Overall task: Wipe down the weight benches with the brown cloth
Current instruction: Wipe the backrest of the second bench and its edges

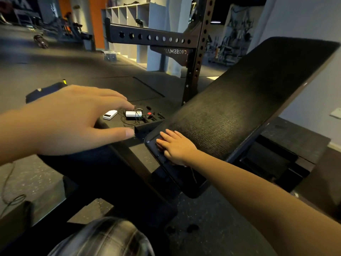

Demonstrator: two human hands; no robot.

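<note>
A black inclined weight bench backrest (239,100) slopes up to the right. My right hand (175,145) lies flat near its lower end, fingers straight, pressing on the brown cloth (160,140), of which only a reddish-brown sliver shows under the fingers. The bench seat pad (180,180) continues below the wrist. My left hand (77,119) hovers at the left, fingers spread and relaxed, holding nothing, above a dark padded part (88,169).
A black perforated rack upright (197,58) and crossbar (147,36) stand behind the bench. On the rubber floor lie two white devices (110,114) (133,114) with cables. White shelving (129,15) stands at the back. A plaid-clothed knee (103,239) is at the bottom.
</note>
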